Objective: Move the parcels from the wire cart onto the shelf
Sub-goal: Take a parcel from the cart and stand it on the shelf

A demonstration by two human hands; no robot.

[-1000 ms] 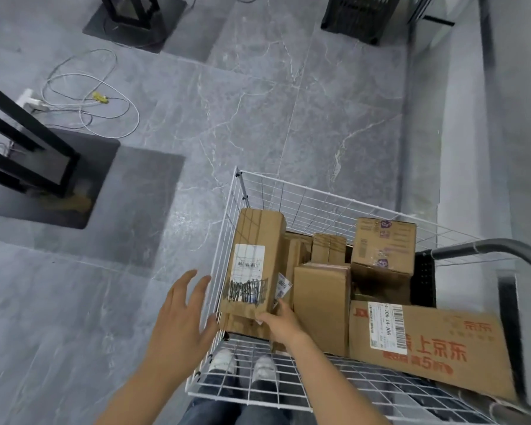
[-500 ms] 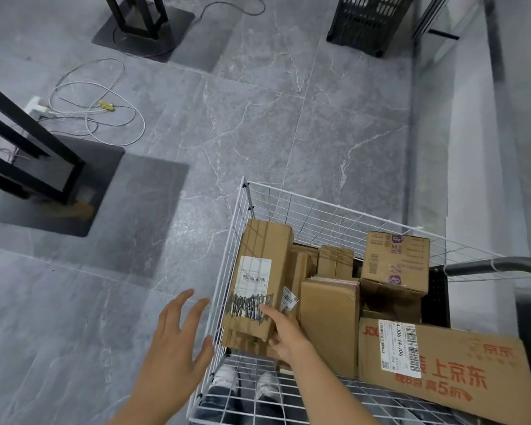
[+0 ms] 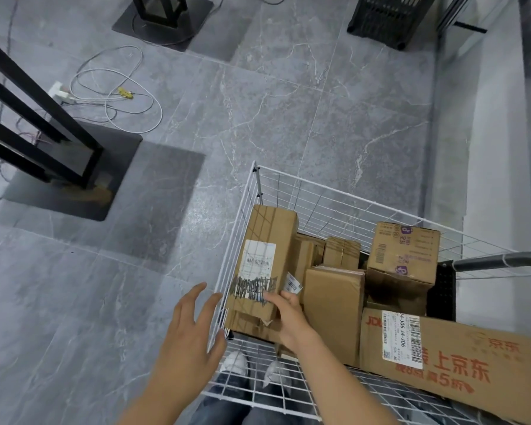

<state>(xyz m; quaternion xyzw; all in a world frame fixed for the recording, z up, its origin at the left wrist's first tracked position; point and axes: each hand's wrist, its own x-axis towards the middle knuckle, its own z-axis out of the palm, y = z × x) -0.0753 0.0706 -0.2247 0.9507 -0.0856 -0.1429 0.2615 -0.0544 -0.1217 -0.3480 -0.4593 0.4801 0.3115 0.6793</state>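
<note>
The tall parcel stood inside the wire cart, against its 9 o'clock wall. My right hand gripped its near edge. My left hand, fingers spread, hovered outside the wire. I judged a vertical lift best, then left-hand support underneath.

Left hand spread; right hand grips parcel.

1. One wire cart.
2. At least seven parcels; stacking hides the exact count.
3. Two hands: left hand, right hand.
4. Two black stands, left and far.
5. One black crate, far right.
6. One coiled cable, far left.
7. Two shoes, near.
</note>
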